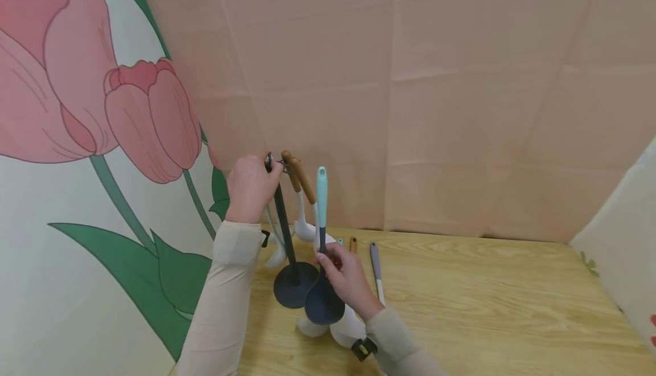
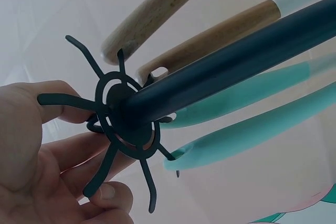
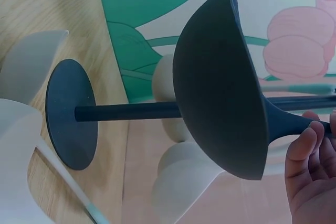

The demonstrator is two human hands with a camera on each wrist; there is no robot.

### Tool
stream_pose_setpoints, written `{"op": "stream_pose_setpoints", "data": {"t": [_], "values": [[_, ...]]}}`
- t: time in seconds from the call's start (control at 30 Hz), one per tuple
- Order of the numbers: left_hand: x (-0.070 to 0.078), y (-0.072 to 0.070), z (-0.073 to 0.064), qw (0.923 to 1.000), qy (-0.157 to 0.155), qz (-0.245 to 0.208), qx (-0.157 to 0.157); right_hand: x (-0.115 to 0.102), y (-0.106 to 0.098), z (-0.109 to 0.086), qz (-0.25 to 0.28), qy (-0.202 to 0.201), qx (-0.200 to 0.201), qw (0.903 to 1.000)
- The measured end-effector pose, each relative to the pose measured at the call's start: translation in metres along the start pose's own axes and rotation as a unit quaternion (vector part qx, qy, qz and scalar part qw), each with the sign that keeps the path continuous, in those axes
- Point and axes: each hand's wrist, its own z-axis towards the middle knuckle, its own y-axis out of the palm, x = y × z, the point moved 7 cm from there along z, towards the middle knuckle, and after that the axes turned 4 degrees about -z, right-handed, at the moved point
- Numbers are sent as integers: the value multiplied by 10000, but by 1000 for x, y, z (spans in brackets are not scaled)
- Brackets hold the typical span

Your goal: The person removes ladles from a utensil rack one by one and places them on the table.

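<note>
My left hand grips the top of a dark utensil stand, its fingers among the curved hooks of the round head. Two wooden-handled utensils and two teal-handled utensils hang from that head. In my right hand is a ladle with a dark bowl and a teal handle, pinched at its dark neck. The ladle is upright, handle up, in front of the stand's pole. Seen from the right wrist, its bowl covers part of the pole.
White-headed utensils lie on the wooden table near my right forearm, one with a grey handle. The stand's round base rests on the table. A tulip-painted wall rises at left, a pinkish cloth behind.
</note>
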Motion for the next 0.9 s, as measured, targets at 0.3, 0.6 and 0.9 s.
{"op": "stream_pose_setpoints", "data": {"t": [0.3, 0.6, 0.9], "values": [[0, 1, 0, 10000, -12, 5, 20, 5, -2, -2, -103, 4, 4, 9999], [1, 0, 0, 10000, -49, -13, -19, 6, -6, -5, 1, -36, 111, 9999], [0, 0, 0, 10000, -36, -46, -16, -7, -12, -11, -190, 390, 217, 9988]]}}
